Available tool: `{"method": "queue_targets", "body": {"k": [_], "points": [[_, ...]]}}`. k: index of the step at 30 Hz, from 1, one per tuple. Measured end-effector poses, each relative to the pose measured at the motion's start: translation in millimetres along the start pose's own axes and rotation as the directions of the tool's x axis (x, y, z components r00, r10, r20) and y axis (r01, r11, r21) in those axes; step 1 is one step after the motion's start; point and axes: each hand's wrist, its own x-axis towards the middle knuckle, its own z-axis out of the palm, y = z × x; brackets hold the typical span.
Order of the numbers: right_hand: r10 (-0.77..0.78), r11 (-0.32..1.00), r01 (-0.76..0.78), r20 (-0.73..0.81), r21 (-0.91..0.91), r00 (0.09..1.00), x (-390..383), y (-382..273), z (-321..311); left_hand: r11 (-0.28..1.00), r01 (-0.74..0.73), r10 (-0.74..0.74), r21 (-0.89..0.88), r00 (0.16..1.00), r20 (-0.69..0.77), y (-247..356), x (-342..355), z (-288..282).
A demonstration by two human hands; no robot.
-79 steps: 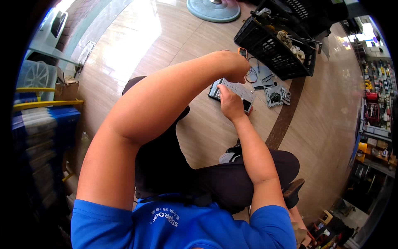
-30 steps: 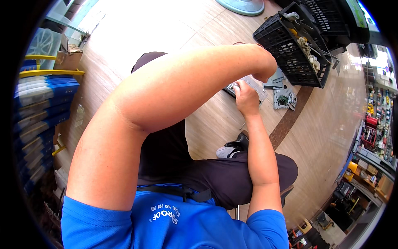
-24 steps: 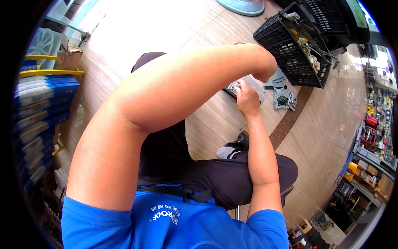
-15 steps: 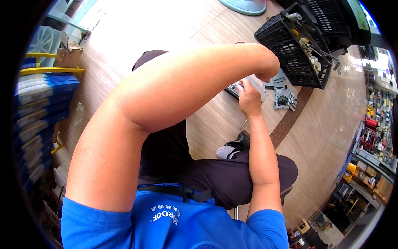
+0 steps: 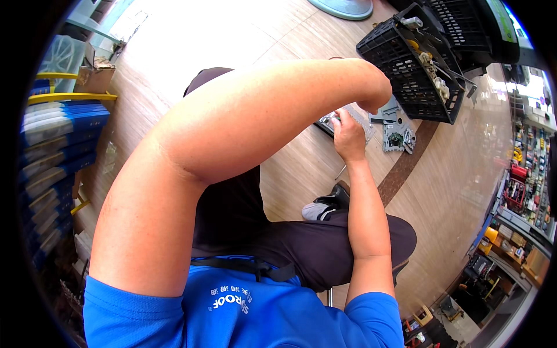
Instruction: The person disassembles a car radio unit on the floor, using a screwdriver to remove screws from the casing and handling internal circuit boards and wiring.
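My left arm reaches across the view, and my left hand (image 5: 374, 90) bends down at the wrist beside a black plastic crate (image 5: 400, 66); its fingers are mostly hidden behind the wrist. Just below it, my right hand (image 5: 350, 136) is closed, thumb and fingers bent in at a grey metal part with a dark edge (image 5: 325, 127). What its fingers grip is too small to make out. A thin rod (image 5: 341, 172) shows below the right hand. To the right on the floor lie a grey metal plate with a dark green piece (image 5: 397, 139) and more grey flat pieces (image 5: 386, 114).
The tilted crate holds metal and plastic hardware, with more black crates (image 5: 458, 26) behind. A round light-blue base (image 5: 345, 8) stands at the top. Stacked blue packages (image 5: 64, 139) are at left, beside a yellow-edged rack (image 5: 72, 98). Crowded shelves (image 5: 525, 191) line the right.
Almost nothing differs. My left arm has shifted up very slightly; my right hand stays at the grey metal part.
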Motion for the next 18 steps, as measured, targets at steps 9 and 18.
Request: {"method": "queue_targets", "body": {"k": [9,18], "points": [[-0.048,0.999,0.048,0.054,-0.009,0.997,-0.2,-2.2,-5.6,1.0,-0.001,0.0,0.013,1.0,0.017,3.9,-1.5,-2.2],[-0.127,0.991,0.129,0.105,-0.018,0.986,-2.1,-2.8,-2.7,1.0,0.001,-0.002,0.01,0.999,0.033,4.1,-1.4,-1.0]]}}
